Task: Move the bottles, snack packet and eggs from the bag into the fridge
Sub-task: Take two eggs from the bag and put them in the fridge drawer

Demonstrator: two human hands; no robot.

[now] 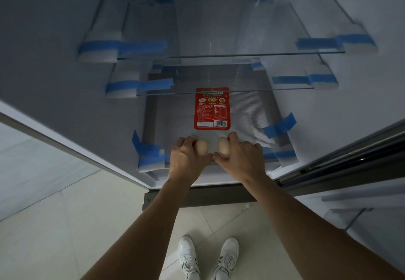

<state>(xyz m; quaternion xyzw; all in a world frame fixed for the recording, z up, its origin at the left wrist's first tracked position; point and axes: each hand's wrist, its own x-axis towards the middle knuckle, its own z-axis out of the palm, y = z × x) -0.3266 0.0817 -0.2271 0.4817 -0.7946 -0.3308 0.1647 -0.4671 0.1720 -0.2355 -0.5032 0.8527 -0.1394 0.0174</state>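
Packet is lying flat on the ribbed shelf in the fridge. Just before the packet, left hand is gripping left egg, right hand is gripping right egg. Tiled floor is showing nearer still.

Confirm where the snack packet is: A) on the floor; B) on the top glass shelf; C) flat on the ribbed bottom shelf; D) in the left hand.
C: the snack packet lies flat on the ribbed bottom shelf; the left hand grips the left egg, the right hand the right egg.
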